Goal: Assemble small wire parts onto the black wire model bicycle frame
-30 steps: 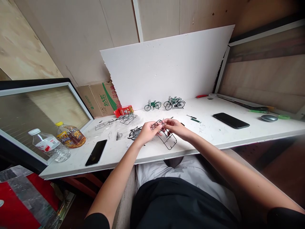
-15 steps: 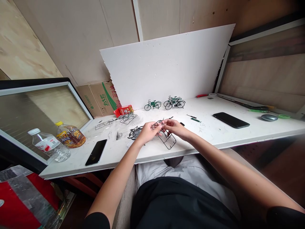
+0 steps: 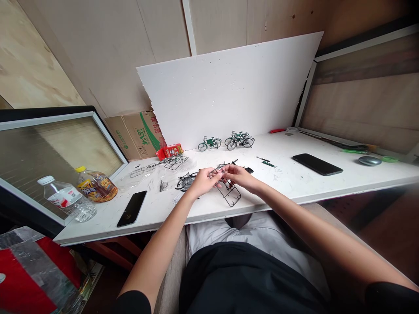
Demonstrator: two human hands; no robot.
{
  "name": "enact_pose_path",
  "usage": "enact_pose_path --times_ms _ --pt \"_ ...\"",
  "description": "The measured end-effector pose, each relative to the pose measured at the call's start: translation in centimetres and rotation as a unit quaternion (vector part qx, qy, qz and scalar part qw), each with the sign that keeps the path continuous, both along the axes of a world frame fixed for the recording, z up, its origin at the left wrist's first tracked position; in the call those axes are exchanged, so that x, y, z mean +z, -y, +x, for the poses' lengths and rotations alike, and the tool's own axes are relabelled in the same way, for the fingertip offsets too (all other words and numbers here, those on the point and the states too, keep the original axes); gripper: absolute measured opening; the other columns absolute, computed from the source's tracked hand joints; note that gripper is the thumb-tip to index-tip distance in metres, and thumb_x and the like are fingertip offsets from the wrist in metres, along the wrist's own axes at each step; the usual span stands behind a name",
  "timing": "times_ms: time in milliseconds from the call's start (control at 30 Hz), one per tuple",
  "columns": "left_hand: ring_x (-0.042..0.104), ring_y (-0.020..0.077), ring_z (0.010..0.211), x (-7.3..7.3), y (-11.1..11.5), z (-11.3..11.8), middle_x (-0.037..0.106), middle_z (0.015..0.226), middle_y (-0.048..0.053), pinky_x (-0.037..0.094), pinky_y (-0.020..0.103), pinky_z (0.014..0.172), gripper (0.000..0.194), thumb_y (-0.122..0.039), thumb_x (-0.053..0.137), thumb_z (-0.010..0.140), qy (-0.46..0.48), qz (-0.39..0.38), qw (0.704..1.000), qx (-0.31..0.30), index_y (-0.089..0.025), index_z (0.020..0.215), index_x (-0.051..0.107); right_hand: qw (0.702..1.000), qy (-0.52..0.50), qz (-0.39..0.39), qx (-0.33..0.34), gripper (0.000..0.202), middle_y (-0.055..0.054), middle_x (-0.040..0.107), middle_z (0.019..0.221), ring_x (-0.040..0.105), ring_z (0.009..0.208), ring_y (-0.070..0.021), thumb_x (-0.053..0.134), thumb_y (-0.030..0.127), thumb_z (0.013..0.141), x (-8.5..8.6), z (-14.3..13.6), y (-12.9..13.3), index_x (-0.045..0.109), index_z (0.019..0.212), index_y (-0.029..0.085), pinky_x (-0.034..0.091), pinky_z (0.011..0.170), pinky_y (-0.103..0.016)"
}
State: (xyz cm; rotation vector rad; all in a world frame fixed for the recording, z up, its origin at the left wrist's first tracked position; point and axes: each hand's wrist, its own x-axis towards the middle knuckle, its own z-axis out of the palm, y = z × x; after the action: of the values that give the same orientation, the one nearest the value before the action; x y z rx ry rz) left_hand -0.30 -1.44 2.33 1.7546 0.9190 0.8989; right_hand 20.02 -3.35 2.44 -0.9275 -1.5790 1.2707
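Observation:
My left hand (image 3: 207, 181) and my right hand (image 3: 240, 176) meet over the front part of the white table. Between them is a dark plastic parts frame (image 3: 232, 197), a thin sprue like those of a model kit, its lower end sticking out toward me. Both hands are closed, thumbs and fingertips pinching at the sprue's upper part. Fingers hide the exact spot they grip. Just left of my left hand lies a heap of black model wheels and parts (image 3: 186, 181). A small black piece (image 3: 248, 170) rests behind my right hand.
Small model bicycles (image 3: 240, 140) stand at the back before a white foam board (image 3: 229, 87). More sprues (image 3: 176, 162) lie by a red packet (image 3: 170, 151). Phones (image 3: 132, 208) flank the work area, with bottles (image 3: 97, 185) left and a mouse (image 3: 369, 161) right.
Both hands stay in nearly the same place, fingertips shifting slightly. The lower end of the sprue has tilted a little.

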Motion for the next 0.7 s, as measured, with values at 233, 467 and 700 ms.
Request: enact_pose_path --times_ms 233,467,700 --pt "0.078 0.0188 0.075 -0.52 -0.28 -0.07 0.077 0.113 0.014 0.059 0.028 0.067 0.042 -0.051 0.072 0.093 -0.005 -0.008 1.000 -0.003 -0.013 0.112 0.070 1.000 0.010 0.006 0.005 0.026 -0.004 0.069 0.092 0.060 0.079 -0.0159 0.075 0.041 0.088 -0.35 -0.13 -0.11 0.068 0.099 0.019 0.046 0.068 -0.029" --pt "0.078 0.0189 0.074 -0.56 -0.28 -0.10 0.077 0.111 0.015 0.059 0.028 0.067 0.043 -0.051 0.072 0.093 -0.010 -0.010 1.000 -0.001 -0.012 0.112 0.070 1.000 0.010 0.017 0.001 0.025 -0.004 0.069 0.092 0.061 0.080 -0.0169 0.074 0.040 0.087 -0.57 -0.19 -0.19 0.068 0.098 0.019 0.048 0.069 -0.029" --pt "0.077 0.0188 0.073 -0.34 0.07 0.07 0.078 0.105 0.013 0.059 0.028 0.067 0.042 -0.051 0.072 0.094 -0.011 -0.016 1.000 -0.001 -0.012 0.110 0.070 1.000 0.021 0.022 0.001 0.022 -0.004 0.068 0.091 0.060 0.078 -0.0160 0.071 0.037 0.088 -0.62 -0.25 -0.21 0.067 0.098 0.018 0.048 0.070 -0.030"
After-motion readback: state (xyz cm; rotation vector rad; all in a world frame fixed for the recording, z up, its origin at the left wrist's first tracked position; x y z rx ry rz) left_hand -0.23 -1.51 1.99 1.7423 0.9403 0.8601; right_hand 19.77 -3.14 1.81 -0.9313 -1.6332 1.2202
